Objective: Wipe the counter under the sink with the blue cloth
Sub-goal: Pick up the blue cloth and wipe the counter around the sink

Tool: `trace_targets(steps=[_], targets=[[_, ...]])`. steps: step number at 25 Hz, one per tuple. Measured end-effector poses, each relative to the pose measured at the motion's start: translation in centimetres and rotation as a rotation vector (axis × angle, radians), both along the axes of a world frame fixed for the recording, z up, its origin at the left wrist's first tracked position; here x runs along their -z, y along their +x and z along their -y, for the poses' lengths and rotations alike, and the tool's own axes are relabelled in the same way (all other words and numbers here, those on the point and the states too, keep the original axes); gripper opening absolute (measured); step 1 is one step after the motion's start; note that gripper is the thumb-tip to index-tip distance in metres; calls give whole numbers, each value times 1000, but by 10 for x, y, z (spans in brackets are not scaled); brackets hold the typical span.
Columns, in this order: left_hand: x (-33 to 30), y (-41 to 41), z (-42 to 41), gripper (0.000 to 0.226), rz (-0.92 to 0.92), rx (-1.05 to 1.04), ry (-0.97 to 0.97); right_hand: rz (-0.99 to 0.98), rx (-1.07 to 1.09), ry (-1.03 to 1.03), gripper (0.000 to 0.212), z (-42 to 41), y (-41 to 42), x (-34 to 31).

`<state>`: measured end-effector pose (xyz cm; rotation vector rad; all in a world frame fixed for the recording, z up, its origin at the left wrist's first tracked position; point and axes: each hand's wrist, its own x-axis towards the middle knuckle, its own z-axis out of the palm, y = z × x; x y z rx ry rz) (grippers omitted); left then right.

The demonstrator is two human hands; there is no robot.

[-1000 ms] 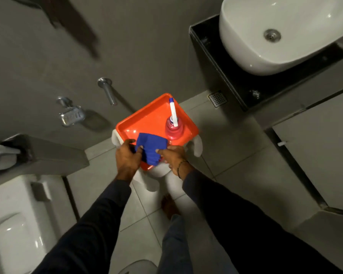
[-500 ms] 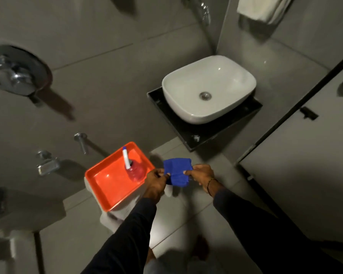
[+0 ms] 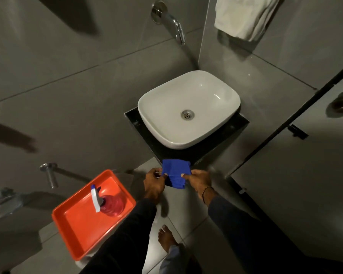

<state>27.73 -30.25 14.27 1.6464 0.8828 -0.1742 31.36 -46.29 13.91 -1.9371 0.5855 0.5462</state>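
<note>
The blue cloth (image 3: 175, 174), folded and creased, hangs between the left hand (image 3: 154, 183) and right hand (image 3: 198, 179), each pinching an edge. It sits at 6 o'clock from the sink (image 3: 188, 107), just before the black counter (image 3: 240, 123).

Both arms wear long dark sleeves, close-fitting and plain, that end at the wrists, leaving the left hand (image 3: 153, 184) and right hand (image 3: 199, 181) bare. A thin dark bracelet (image 3: 206, 191) circles the right wrist (its material cannot be told). Lower down, a bare foot (image 3: 166, 239) shows beneath the hem of a grey-blue trouser leg (image 3: 171, 260).
</note>
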Motion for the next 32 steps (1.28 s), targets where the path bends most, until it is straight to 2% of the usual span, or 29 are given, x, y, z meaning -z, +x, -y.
trace_targets(steps=[3, 4, 6, 8, 10, 11, 13, 15, 19, 22, 25, 28, 32], targets=[[13, 22, -4, 22, -60, 34, 73, 45, -22, -17, 12, -12, 18, 9], [14, 25, -3, 28, -100, 81, 171, 89, -34, -63, 9, -13, 19, 8], [18, 19, 1, 37, -127, 198, 541, 225, -49, -189, 5, -11, 20, -7], [18, 7, 14, 36, 52, 326, 844, 436, -25, -267, 4, -7, 31, -32], [28, 0, 28, 47, 251, 508, 952, 648, -43, -281, 3, -10, 57, -59], [36, 1, 32, 60, 271, 617, 954, 714, -70, -289, 2, -15, 73, -70], [47, 6, 36, 79, 177, 792, 946, 821, -97, -321, 7, -30, 101, -87], [56, 4, 41, 82, 99, 838, 922, 854, -209, -371, 22, -47, 126, -87], [62, -12, 54, 77, 89, 771, 895, 722, -582, -568, 58, -61, 145, -55], [58, -9, 58, 67, 70, 697, 850, 651, -772, -650, 78, -61, 148, -41], [57, 0, 52, 63, 26, 653, 803, 614, -834, -666, 87, -60, 150, -40], [56, 19, 33, 62, 11, 616, 833, 585, -871, -696, 95, -62, 153, -42], [53, 63, -14, 72, 25, 622, 832, 548, -903, -735, 99, -65, 156, -42]])
